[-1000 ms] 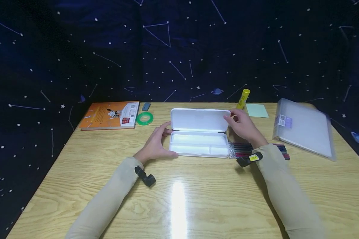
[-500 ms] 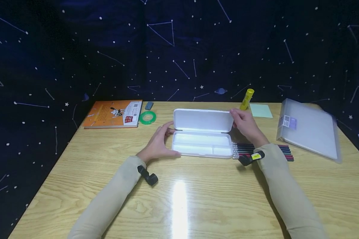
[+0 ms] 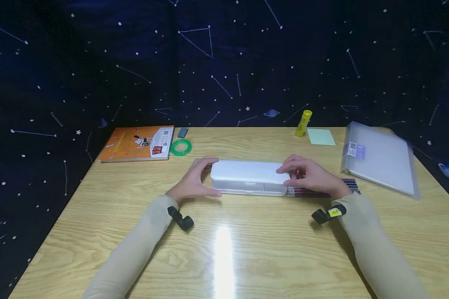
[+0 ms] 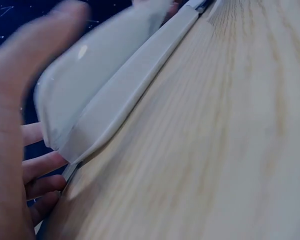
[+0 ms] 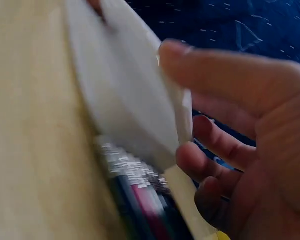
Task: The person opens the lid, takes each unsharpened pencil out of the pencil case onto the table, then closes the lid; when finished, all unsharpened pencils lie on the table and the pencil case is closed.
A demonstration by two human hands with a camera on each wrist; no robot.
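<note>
A white pencil case (image 3: 247,171) lies lengthwise on the table, its hinged lid (image 4: 100,70) tilted down over the tray with a gap along the front. My left hand (image 3: 195,180) holds the case's left end, thumb at the front corner and fingers at the back. In the left wrist view the thumb is blurred. My right hand (image 3: 310,176) pinches the lid's right edge between thumb and fingers, as the right wrist view also shows. Under that hand, a row of dark and red pencils (image 3: 308,192) touches or nearly touches the case's right end; the hand partly hides them.
At the back left lie an orange book (image 3: 134,145), a blue eraser (image 3: 182,133) and a roll of green tape (image 3: 181,147). Behind my right hand are a yellow glue stick (image 3: 303,123) and pale green sticky notes (image 3: 321,137). A clear folder (image 3: 381,160) lies at the right.
The pencil case's lid has swung from upright forward and down over the tray. My right hand came forward and down with it; my left hand stayed at the left end.
</note>
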